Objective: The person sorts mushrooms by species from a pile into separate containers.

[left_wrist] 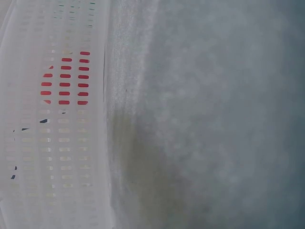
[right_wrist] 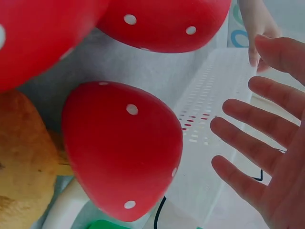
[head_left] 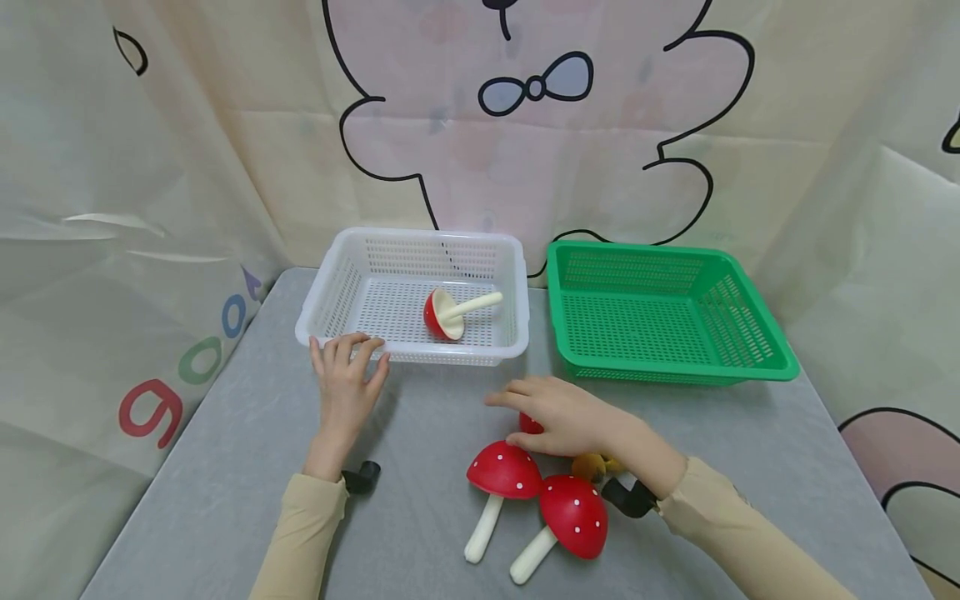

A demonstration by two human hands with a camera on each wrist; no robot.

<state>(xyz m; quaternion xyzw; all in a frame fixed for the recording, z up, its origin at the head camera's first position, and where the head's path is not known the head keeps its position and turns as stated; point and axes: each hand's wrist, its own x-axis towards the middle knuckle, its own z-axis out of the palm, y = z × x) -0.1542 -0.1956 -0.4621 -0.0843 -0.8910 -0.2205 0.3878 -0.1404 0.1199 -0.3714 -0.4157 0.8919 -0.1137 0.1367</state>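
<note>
- The left hand (head_left: pixel 347 379) lies flat on the grey table (head_left: pixel 225 500) with straight fingers, its fingertips (head_left: pixel 358 340) touching the near rim of the white basket (head_left: pixel 330 287); it holds nothing
- The right hand (head_left: pixel 558 414) hovers low over the table, open, fingers spread and straight in the right wrist view (right_wrist: pixel 267 143), holding nothing
- Just under its palm lies a red mushroom (right_wrist: pixel 121 148) with white dots, mostly hidden from the head camera; whether the hand touches it I cannot tell
- Beside that mushroom sits a brownish-yellow toy (head_left: pixel 591 467), partly covered by the wrist
- Two more mushrooms lie near the right hand, closer to the person: one (head_left: pixel 501 479) on the left and one (head_left: pixel 570 521) on the right, caps touching, pale stems pointing toward the person
- Another mushroom (head_left: pixel 450 312) lies on its side in the white basket, stem pointing right
- The green basket (head_left: pixel 750 333) stands to the right of the white one, close beside it
</note>
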